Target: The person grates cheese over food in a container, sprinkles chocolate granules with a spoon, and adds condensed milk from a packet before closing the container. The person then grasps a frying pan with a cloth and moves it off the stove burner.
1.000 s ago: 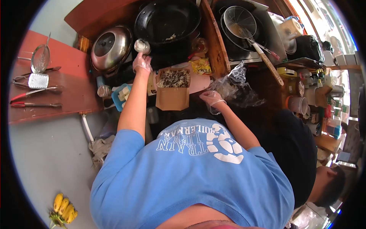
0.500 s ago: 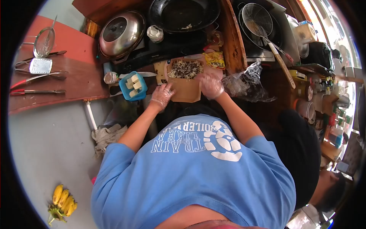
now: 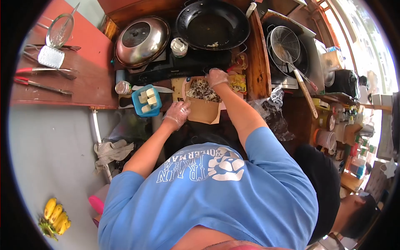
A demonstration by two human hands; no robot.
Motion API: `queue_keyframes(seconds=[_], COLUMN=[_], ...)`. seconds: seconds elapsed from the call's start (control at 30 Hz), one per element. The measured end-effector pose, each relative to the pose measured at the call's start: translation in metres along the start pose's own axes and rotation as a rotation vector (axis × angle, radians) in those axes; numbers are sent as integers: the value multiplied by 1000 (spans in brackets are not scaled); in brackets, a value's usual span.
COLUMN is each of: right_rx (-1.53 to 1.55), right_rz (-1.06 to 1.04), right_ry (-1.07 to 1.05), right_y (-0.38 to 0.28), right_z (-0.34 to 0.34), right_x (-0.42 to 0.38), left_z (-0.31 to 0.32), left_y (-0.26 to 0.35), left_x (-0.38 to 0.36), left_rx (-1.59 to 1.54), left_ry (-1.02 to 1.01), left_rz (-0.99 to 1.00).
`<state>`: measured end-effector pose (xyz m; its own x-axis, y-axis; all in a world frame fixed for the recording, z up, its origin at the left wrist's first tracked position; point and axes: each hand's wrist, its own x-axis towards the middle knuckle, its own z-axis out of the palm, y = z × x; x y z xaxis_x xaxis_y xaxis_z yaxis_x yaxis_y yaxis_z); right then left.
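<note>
The right hand (image 3: 218, 77) has been moved up from the near flap to the far rim of the cardboard box (image 3: 203, 102), at upper centre; its grip cannot be told. The box's near edge is still pinched by the left hand (image 3: 178, 113), so closing seems underway.

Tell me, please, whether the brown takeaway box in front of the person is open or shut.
Open: the brown box shows dark-and-white food inside, with its flap folded back.

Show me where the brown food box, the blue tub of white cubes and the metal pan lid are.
brown food box (image 3: 205, 111): head view, on its plain front flap.
blue tub (image 3: 137, 102): head view, on its left rim.
metal pan lid (image 3: 143, 46): head view, on its shiny dome.
</note>
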<state>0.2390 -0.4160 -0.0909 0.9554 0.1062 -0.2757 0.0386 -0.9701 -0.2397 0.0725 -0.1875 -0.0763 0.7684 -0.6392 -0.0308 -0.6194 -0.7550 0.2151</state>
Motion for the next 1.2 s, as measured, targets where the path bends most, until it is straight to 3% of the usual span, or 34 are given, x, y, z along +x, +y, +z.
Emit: queue_keyframes(seconds=[0.1, 0.23, 0.3, 0.37, 0.53, 0.57, 0.6, 0.67, 0.7, 0.73, 0.8, 0.87, 0.93, 1.0, 1.2], right_rx=[9, 160, 119, 138, 133, 258, 253, 433, 553, 552, 1024, 897, 1034, 990, 1065], right_rz=[84, 157, -11, -329, -631, -607, -604, -139, -11, -6, 105, 121, 202, 151, 38], right_ry=[-115, -149, -384, -337, -140, -8, -6, 13, 18, 19, 103, 120, 110, 91, 30], right_y=[-13, 8, 26, 48, 68, 74, 83, 84, 89, 100, 117, 104, 89, 110, 114], right_z=[-15, 14, -7, -34, -12, 1, 11, 18, 33, 60, 105, 79, 54, 86, 75], right_x=[2, 17, -4, -76, -150, -149, -146, -144, -136, -122, -97, -91, -88, -64, -68], left_z=[0, 5, 13, 19, -8, -6, -4, -6, -9, -3, 0, 13, 32, 47, 57], left_y=[-4, -16, -32, -48, -64, -69, -74, -80, -82, -82, -78, -71, -68, -70, -66], left_x=[-3, -3, 0, 2, 27, 31, 36, 47, 54, 60, 72, 84, 89, 93, 91], left_rx=[18, -23, -53, -89, -333, -363, -365, -709, -763, -785, -1134, -1316, -1496, -1674, -1761], left_ry=[-6, 29, 81, 105, -17, 10, 14, -6, -83, -72, -97, 9, 123, 223, 331], left_rz=[-4, 31, 87, 86, 133, 113, 117, -81, -217, -323, -577, -647, -724, -774, -806])
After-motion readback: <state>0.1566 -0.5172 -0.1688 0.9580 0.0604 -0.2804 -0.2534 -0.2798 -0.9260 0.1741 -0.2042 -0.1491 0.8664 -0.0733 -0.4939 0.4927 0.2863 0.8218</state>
